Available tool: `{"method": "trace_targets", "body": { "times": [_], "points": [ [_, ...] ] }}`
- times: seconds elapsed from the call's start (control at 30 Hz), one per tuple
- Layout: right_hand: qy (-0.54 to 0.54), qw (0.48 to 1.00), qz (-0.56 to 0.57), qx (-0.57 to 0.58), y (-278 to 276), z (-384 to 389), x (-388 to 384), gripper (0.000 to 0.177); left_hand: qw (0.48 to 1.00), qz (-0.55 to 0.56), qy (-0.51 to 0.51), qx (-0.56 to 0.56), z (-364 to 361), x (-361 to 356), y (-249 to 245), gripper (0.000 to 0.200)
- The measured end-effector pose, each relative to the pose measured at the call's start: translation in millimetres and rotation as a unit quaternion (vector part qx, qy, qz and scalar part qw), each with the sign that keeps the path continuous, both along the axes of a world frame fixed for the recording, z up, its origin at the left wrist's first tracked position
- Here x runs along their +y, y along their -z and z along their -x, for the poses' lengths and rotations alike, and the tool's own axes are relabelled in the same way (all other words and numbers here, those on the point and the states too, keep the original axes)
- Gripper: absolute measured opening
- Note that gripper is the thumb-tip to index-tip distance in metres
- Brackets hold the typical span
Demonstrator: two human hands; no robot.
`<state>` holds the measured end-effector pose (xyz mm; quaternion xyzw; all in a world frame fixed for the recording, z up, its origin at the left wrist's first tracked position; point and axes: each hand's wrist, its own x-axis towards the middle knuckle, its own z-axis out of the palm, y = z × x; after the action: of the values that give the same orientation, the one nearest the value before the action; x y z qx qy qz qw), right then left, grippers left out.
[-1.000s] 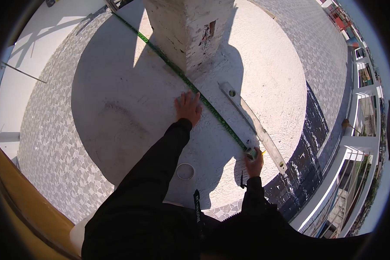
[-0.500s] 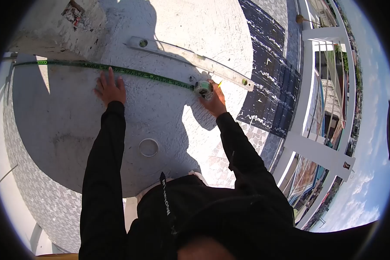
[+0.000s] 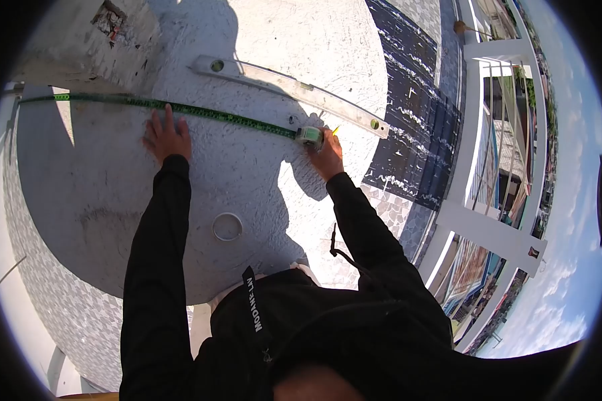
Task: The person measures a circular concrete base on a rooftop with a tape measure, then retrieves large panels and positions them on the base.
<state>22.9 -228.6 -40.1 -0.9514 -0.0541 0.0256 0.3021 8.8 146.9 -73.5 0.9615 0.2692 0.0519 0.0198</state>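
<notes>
A green measuring tape (image 3: 201, 111) is stretched across a round white plastered surface (image 3: 261, 174). My right hand (image 3: 326, 155) grips the tape's case (image 3: 310, 136) at the right end, with a yellow pencil tip showing beside the fingers. My left hand (image 3: 165, 136) lies flat with spread fingers just below the tape, its fingertips touching it. The tape's far end runs left to the foot of a white brick pillar (image 3: 87, 40).
A long spirit level (image 3: 291, 87) lies beyond the tape. A white ring (image 3: 227, 226) sits on the surface near my body. Grey mosaic tiling (image 3: 40, 281) surrounds the round area, dark tiles (image 3: 415, 127) lie at right, with a white railing (image 3: 478, 134) and a drop beyond.
A second ago the view turned and the tape ran diagonally. Over the last half second my hands and the tape barely shifted; a black cord now dangles from my right sleeve.
</notes>
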Motion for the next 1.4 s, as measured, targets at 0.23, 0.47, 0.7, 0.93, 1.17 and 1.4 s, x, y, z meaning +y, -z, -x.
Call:
{"method": "trace_targets", "body": {
  "times": [0.23,0.47,0.7,0.93,1.17,1.4],
  "points": [
    [-0.083,0.995,-0.021,-0.050,-7,-12,-8,0.037,1.000,-0.015,-0.001,0.000,0,1,0,0.052],
    [-0.034,0.994,-0.094,0.046,-6,-21,-22,0.034,0.999,-0.034,0.005,0.006,0,2,2,0.052],
    [-0.095,0.993,0.057,-0.033,-36,-32,-24,0.047,1.000,-0.029,0.000,0.006,-2,3,0,0.052],
    [-0.214,0.974,0.071,-0.004,-51,2,15,0.058,1.000,-0.011,-0.003,0.006,-1,-1,-3,0.052],
    [-0.206,0.977,-0.031,0.039,-40,-19,-1,0.030,1.000,0.010,-0.005,0.014,1,2,-6,0.052],
    [-0.133,0.986,-0.075,0.072,-41,-37,15,0.030,0.999,0.034,-0.002,-0.016,5,5,-13,0.051]
  ]
}}
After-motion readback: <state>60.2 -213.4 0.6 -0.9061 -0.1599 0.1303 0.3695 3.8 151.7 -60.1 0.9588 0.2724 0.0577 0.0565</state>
